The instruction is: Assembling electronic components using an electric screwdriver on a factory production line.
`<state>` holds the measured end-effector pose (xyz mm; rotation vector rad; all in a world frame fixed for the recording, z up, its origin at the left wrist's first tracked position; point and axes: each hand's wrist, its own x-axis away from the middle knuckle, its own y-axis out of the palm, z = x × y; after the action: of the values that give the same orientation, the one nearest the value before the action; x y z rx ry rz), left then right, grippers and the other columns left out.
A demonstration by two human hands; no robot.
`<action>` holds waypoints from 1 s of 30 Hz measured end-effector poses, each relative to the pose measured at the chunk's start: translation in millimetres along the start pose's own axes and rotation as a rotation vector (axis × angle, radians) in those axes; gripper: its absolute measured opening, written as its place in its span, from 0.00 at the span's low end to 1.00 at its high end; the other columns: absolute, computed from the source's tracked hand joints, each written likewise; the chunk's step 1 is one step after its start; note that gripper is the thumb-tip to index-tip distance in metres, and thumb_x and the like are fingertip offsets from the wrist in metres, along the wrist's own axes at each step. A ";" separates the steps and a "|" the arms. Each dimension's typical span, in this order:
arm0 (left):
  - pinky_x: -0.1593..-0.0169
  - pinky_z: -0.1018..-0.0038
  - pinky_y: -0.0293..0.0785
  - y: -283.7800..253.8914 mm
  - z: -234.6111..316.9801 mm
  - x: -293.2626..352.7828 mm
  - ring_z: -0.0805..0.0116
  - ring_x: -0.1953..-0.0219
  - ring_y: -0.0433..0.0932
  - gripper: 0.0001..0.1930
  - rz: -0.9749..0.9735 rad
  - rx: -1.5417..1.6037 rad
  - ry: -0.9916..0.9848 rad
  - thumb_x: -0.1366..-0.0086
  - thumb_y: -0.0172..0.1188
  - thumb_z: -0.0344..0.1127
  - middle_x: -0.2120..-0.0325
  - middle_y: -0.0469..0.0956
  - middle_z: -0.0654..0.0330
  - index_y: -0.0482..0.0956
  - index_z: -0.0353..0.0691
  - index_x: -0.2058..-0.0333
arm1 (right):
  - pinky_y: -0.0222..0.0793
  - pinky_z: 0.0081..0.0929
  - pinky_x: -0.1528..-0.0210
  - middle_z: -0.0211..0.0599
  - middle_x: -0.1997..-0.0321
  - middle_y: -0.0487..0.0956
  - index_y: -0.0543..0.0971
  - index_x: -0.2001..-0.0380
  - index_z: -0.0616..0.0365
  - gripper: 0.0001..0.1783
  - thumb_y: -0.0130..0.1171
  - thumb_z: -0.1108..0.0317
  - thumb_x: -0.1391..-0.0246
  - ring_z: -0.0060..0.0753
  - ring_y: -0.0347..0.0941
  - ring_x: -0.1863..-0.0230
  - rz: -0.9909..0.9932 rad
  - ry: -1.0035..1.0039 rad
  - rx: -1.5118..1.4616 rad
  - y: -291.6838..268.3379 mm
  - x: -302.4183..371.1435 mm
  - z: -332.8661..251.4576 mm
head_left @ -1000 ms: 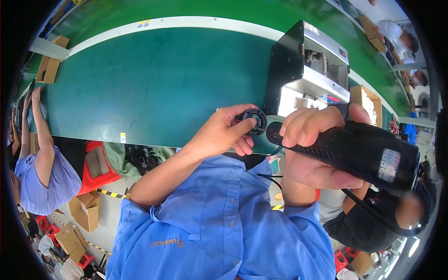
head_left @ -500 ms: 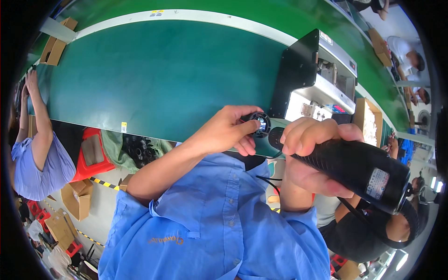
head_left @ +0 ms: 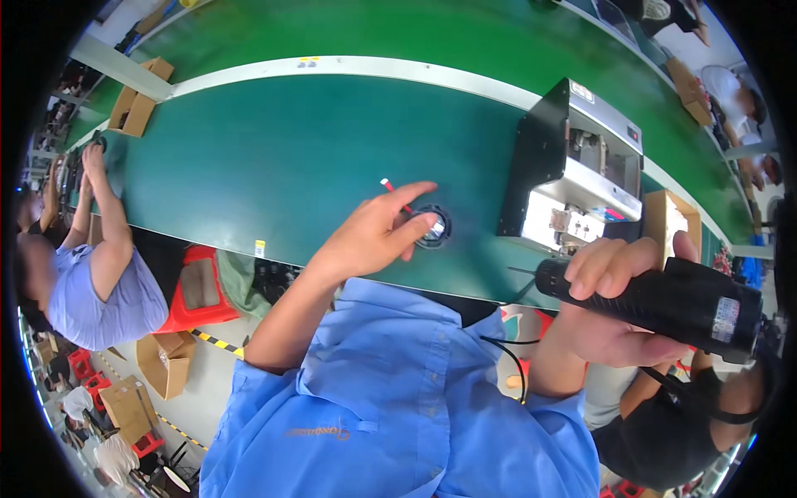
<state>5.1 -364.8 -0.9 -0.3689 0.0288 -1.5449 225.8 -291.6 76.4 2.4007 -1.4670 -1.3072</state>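
Observation:
My left hand (head_left: 375, 232) pinches a round black part (head_left: 435, 227) with a bright, shiny centre. Its thumb lies over the part's rim, and the index finger sticks out above it. A red wire with a white end (head_left: 386, 184) pokes out past the fingers; where it begins is hidden. In my right hand (head_left: 618, 311) is a black electric screwdriver (head_left: 677, 309), held nearly level, fingers wrapped around its ribbed body. Its thin bit points left toward the round part but stays clear of it. A black strap or cable hangs off the screwdriver's rear end.
A black and silver machine (head_left: 573, 170) stands on the green bench (head_left: 274, 158) at right, with an open carton (head_left: 668, 220) beside it. Another carton (head_left: 141, 100) sits at far left. A co-worker (head_left: 104, 278) works on the left, and another person in black (head_left: 664, 432) is close on my right.
The screwdriver has drawn away to the right, off the round part. My left hand has shifted left with the part, and the red wire has come into sight. The view has tilted slightly.

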 end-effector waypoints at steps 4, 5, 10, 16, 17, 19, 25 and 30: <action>0.78 0.79 0.64 -26.9 11.0 13.1 0.80 0.83 0.70 0.24 0.081 -0.148 -0.207 0.32 0.53 0.44 0.83 0.74 0.63 0.66 0.35 0.42 | 0.66 0.30 0.78 0.39 0.75 0.69 0.50 0.37 0.62 0.56 0.42 0.24 0.52 0.33 0.67 0.80 0.029 0.023 0.058 -6.3 1.8 4.3; 0.78 0.79 0.64 -30.9 6.7 16.4 0.80 0.83 0.70 0.24 0.088 -0.155 -0.215 0.32 0.53 0.44 0.83 0.74 0.63 0.66 0.35 0.42 | 0.66 0.29 0.79 0.38 0.76 0.69 0.51 0.37 0.63 0.56 0.42 0.24 0.52 0.33 0.67 0.81 0.037 0.032 0.076 -7.1 1.7 4.9; 0.76 0.75 0.68 -39.8 0.8 27.4 0.73 0.85 0.73 0.23 0.302 -0.352 -0.170 0.31 0.49 0.46 0.86 0.73 0.58 0.70 0.34 0.46 | 0.66 0.29 0.80 0.39 0.77 0.69 0.51 0.38 0.65 0.56 0.42 0.24 0.52 0.32 0.66 0.84 0.087 0.014 0.092 -9.6 5.5 7.7; 0.80 0.74 0.65 -52.8 1.8 42.3 0.72 0.86 0.71 0.21 0.621 -0.219 -0.166 0.32 0.52 0.45 0.90 0.70 0.59 0.74 0.34 0.49 | 0.66 0.29 0.80 0.39 0.75 0.69 0.49 0.37 0.65 0.56 0.42 0.25 0.50 0.32 0.65 0.85 0.088 0.016 0.112 -13.9 6.7 5.9; 0.80 0.75 0.64 -52.6 2.0 43.9 0.74 0.86 0.68 0.19 0.735 -0.236 -0.068 0.33 0.54 0.42 0.89 0.70 0.61 0.74 0.34 0.50 | 0.66 0.30 0.80 0.39 0.75 0.69 0.49 0.36 0.65 0.56 0.43 0.25 0.50 0.32 0.64 0.84 0.072 0.017 0.112 -16.9 7.2 5.9; 0.79 0.78 0.62 -52.7 -1.8 47.9 0.76 0.82 0.67 0.19 0.803 -0.188 0.051 0.40 0.64 0.38 0.80 0.73 0.62 0.76 0.34 0.54 | 0.66 0.30 0.79 0.39 0.75 0.69 0.49 0.36 0.65 0.56 0.43 0.26 0.50 0.32 0.65 0.84 0.066 0.020 0.113 -20.4 8.1 5.7; 0.63 0.67 0.75 -34.7 -10.6 46.6 0.59 0.66 0.76 0.31 0.665 -0.657 0.324 0.58 0.75 0.45 0.61 0.73 0.54 0.76 0.38 0.55 | 0.65 0.30 0.77 0.39 0.73 0.68 0.51 0.37 0.65 0.53 0.44 0.28 0.48 0.31 0.65 0.81 -0.013 0.015 0.096 -25.8 7.0 13.7; 0.57 0.65 0.74 -30.4 -11.8 37.4 0.54 0.59 0.74 0.31 0.634 -0.731 0.321 0.61 0.76 0.43 0.61 0.73 0.53 0.76 0.40 0.57 | 0.63 0.28 0.75 0.38 0.72 0.67 0.54 0.38 0.64 0.50 0.42 0.29 0.46 0.30 0.65 0.79 -0.077 0.001 0.088 -27.1 6.4 15.0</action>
<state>-25.8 -403.4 3.5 -0.6081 0.8959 -0.9003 236.4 -275.9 51.0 2.5362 -1.4768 -1.2817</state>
